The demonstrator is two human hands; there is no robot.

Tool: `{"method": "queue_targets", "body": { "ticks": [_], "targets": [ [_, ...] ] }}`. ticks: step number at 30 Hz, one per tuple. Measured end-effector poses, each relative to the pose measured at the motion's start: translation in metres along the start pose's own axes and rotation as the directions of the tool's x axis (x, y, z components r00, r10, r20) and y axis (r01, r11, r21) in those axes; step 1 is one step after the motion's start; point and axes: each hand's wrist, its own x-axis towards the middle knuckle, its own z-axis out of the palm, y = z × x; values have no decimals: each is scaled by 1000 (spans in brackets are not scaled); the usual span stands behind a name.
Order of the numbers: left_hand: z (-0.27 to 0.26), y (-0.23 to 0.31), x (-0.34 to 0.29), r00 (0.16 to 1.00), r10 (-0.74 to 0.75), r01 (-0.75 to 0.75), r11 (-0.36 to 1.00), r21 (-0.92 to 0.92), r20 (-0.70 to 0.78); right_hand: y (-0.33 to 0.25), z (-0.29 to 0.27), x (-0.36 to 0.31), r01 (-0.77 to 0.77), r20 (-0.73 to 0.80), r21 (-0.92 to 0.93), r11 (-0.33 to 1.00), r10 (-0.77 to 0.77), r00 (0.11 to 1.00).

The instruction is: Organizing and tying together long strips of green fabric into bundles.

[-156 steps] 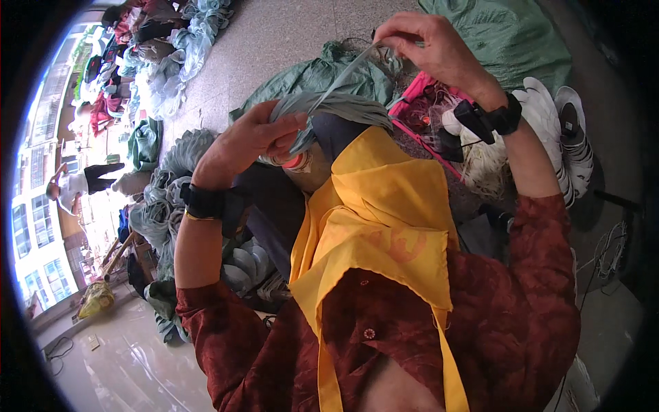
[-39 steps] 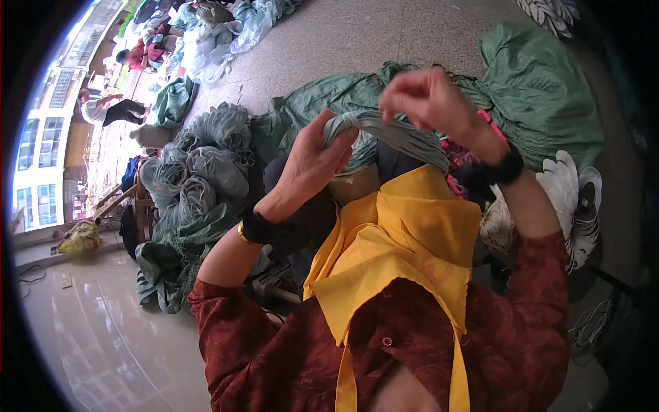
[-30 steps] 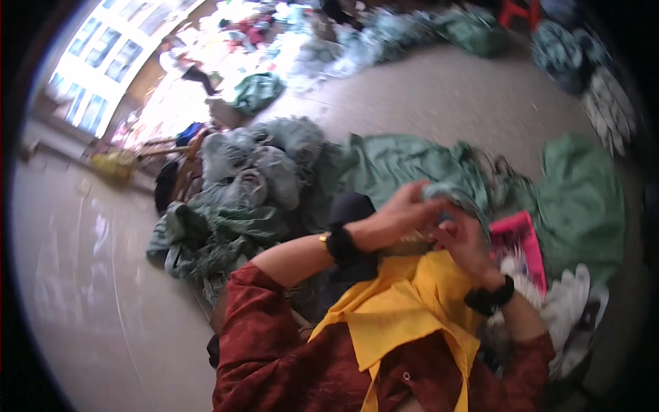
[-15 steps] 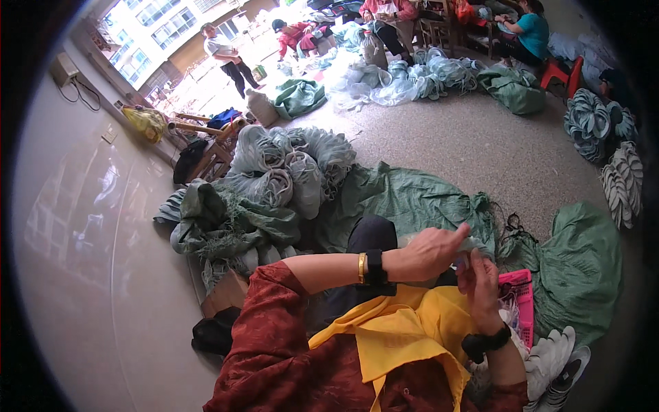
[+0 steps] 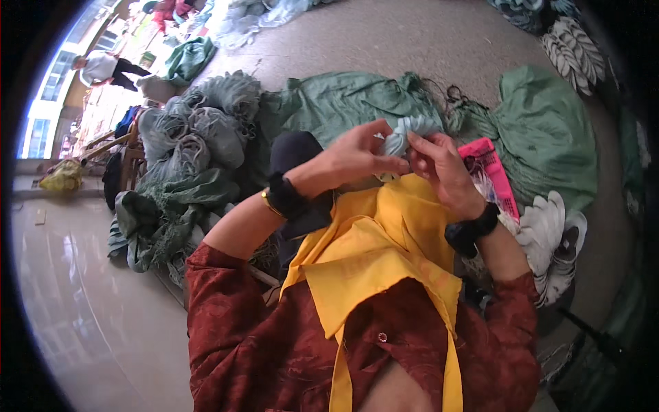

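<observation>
A pale blue, folded or pleated soft piece (image 5: 412, 127) is up in front of my lap, its kind not clear. My right hand (image 5: 443, 168) pinches its near edge between thumb and fingers. At its left side is my left hand (image 5: 357, 154), thumb and fingers spread apart in a curve; whether the fingertips touch the piece I cannot tell. Beneath both hands lies the yellow apron (image 5: 384, 240) over my lap. Just right of my right hand stands a pink plastic basket (image 5: 504, 180) with pale stringy material in it.
Bundles of grey-blue shoe uppers (image 5: 199, 123) are heaped at the left, by dark green sacking (image 5: 161, 213). Green woven sacks (image 5: 549, 137) lie ahead and right. White shoe-shaped stacks (image 5: 546, 233) stand at my right. A person (image 5: 103, 69) is at the far left.
The view has tilted down and turned. My left hand has drawn back from over the right one and spread its fingers; the pale blue piece now shows more fully in my right hand.
</observation>
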Motion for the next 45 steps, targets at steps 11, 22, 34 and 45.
{"method": "queue_targets", "body": {
  "ticks": [11,22,34,45],
  "targets": [
    [-4,-16,15,966,32,72,920,-385,257,6,-10,1,-16,107,-10,1000,17,994],
    [10,-22,16,987,17,-35,993,-112,-161,9,-15,-8,104,14,-686,720,-130,991],
    [25,-27,33,959,264,-245,956,160,-106,-64,15,-43,128,148,-759,639,-22,989],
    [22,-60,39,816,576,-571,792,214,46,-74,48,-2,609,618,-706,360,-105,779]
  ]
}}
